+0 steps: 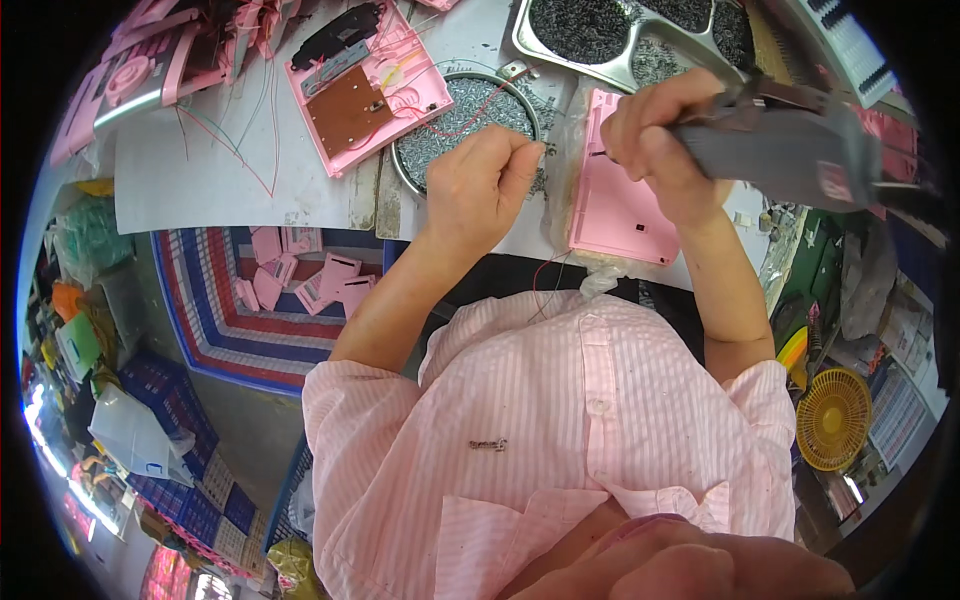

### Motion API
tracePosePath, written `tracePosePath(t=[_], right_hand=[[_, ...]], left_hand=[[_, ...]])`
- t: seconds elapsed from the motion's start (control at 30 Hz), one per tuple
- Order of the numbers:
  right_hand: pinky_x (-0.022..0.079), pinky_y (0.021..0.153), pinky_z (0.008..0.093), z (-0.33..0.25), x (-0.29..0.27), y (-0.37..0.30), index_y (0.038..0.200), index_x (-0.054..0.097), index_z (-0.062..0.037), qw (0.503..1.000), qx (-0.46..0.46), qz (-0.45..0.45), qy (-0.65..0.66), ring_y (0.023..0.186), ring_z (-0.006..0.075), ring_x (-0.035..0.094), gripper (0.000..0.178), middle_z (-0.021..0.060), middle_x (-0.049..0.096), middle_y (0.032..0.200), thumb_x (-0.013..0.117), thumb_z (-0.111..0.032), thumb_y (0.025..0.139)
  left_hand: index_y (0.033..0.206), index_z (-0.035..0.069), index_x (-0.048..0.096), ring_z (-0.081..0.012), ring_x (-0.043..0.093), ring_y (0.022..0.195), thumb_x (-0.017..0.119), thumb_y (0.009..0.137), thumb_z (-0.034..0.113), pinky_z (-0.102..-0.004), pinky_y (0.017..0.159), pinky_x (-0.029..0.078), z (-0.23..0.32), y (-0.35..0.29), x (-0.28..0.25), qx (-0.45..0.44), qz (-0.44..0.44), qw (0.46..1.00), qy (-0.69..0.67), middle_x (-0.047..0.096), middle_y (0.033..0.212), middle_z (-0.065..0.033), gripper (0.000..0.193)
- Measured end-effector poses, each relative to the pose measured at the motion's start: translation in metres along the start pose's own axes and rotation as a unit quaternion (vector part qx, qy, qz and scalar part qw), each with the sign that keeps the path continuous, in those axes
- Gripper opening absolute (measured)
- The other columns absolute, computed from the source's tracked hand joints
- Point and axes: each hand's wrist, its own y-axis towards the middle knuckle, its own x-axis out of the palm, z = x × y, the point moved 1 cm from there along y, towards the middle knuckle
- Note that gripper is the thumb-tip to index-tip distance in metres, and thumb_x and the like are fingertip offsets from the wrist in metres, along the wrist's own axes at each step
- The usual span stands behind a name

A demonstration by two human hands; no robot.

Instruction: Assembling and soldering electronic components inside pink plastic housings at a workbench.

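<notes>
My right hand [668, 145] is wrapped round a dark grey power screwdriver [780, 155]. Its thin bit points left, over the upper part of a flat pink plastic casing [625, 218]. That casing lies on the table in front of me, on clear plastic wrap. My left hand [480, 190] is closed, thumb pressed against the curled fingers. Whatever it pinches is too small to make out. Just beyond it sits a round metal dish [398, 165] full of small silvery screws. Left of the dish lies an opened pink casing [437, 88] with a brown board and wires.
A compartmented metal tray [522, 40] of dark and silvery small parts stands at the far side. Pink casings with loose wires [150, 75] pile up at far left. Below the table's left edge, a striped basket [205, 335] holds small pink parts. A yellow basket [833, 420] is at right.
</notes>
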Motion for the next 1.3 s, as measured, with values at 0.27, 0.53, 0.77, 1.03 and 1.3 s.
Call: tracePosePath(t=[0.27,0.53,0.77,1.03,1.3], right_hand=[[0.039,0.054,0.0292,0.006,0.004,-0.006,0.099,0.050,-0.0040,0.998,0.031,0.017,-0.052,0.055,0.0112,0.044,0.014,0.0055,0.052,0.066,0.062,-0.007,0.094],[0.041,0.051,0.0309,-0.040,0.015,-0.005,0.110,0.050,-0.0091,0.993,-0.030,-0.035,0.109,0.049,0.0111,0.047,0.025,-0.0021,0.050,0.062,0.063,-0.028,0.100],[0.041,0.050,0.0313,-0.046,0.026,-0.022,0.105,0.049,-0.0094,0.994,-0.002,0.014,0.104,0.049,0.0123,0.048,0.029,-0.0008,0.051,0.063,0.069,-0.030,0.098],[0.045,0.057,0.0323,-0.032,0.036,-0.062,0.107,0.044,-0.0024,0.987,0.000,-0.021,0.161,0.059,0.0145,0.050,0.023,0.0061,0.052,0.068,0.061,-0.005,0.093],[0.049,0.053,0.0358,-0.024,0.041,-0.067,0.094,0.050,-0.0047,0.996,-0.039,-0.063,-0.056,0.054,0.0189,0.054,0.018,0.0078,0.055,0.062,0.068,-0.005,0.090]], left_hand=[[0.082,0.009,0.063,-0.0296,0.062,0.064,0.074,0.089,0.022,-0.0402,0.055,0.049,0.019,0.001,0.006,0.005,-0.096,0.995,0.020,0.061,0.075,-0.0080,0.018],[0.095,0.004,0.067,-0.0264,0.065,0.064,0.076,0.083,0.006,-0.0349,0.057,0.051,0.026,-0.012,0.019,0.060,-0.080,0.994,-0.037,0.067,0.080,-0.0097,0.016],[0.095,0.007,0.067,-0.0258,0.069,0.073,0.077,0.083,0.013,-0.0366,0.062,0.055,0.036,-0.014,0.016,0.050,-0.135,0.990,0.007,0.070,0.087,-0.0064,0.017],[0.113,0.003,0.067,-0.0283,0.067,0.088,0.057,0.081,-0.008,-0.0355,0.070,0.054,0.031,0.009,-0.029,-0.004,-0.089,0.996,-0.006,0.069,0.099,-0.0151,0.035],[0.108,0.006,0.070,-0.0271,0.067,0.089,0.065,0.082,0.003,-0.0376,0.076,0.054,0.029,0.032,0.014,0.048,-0.094,0.994,0.005,0.068,0.102,-0.0106,0.027]])
